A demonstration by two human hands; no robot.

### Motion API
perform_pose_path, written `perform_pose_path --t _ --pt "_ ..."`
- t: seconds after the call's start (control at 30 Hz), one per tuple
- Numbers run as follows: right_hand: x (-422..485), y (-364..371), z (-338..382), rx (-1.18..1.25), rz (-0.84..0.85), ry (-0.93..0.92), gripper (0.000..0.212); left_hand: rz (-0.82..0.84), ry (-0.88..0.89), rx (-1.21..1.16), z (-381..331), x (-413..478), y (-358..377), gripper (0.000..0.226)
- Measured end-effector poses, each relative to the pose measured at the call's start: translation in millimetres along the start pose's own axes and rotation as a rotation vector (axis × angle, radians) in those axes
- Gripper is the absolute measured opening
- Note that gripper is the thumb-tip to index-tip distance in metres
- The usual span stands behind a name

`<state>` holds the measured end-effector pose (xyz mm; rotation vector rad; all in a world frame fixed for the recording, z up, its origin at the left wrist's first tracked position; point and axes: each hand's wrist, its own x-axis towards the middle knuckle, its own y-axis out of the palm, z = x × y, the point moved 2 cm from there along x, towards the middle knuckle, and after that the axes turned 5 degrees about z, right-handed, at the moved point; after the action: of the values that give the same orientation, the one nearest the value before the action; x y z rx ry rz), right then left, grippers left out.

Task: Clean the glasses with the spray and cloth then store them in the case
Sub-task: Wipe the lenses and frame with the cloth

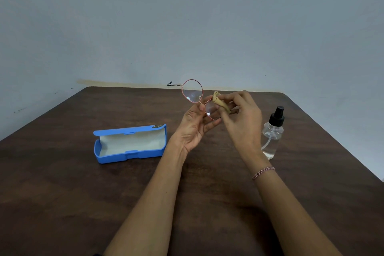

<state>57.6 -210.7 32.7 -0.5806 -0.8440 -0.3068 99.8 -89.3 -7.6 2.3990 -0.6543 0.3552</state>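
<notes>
Dark brown wood-grain table against pale blue-grey wall; red-white thread bracelet.

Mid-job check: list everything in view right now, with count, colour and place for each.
table: one, dark brown wood, fills the lower view
wall: one, grey-blue, behind the table
glasses: one pair, pink frame, held up at centre
cloth: one, tan, bunched against the lower lens
case: one, blue with pale lining, open, on the table at left
spray bottle: one, clear with black nozzle, upright on the table at right
bracelet: one, red and white, on the right wrist
left hand: pinches the glasses near the bridge
right hand: pinches the cloth
</notes>
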Motion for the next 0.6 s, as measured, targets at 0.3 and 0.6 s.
perform_pose_path --t 0.3,0.6 --pt "-3 3 10 -0.14 0.143 -0.176 0.016 -0.015 0.052 -0.045 -7 -1 -3 0.051" --pt "-5 9 12 -0.159 0.296 -0.318 0.022 -0.072 0.055 -0.051 -9 -2 -2 0.034"
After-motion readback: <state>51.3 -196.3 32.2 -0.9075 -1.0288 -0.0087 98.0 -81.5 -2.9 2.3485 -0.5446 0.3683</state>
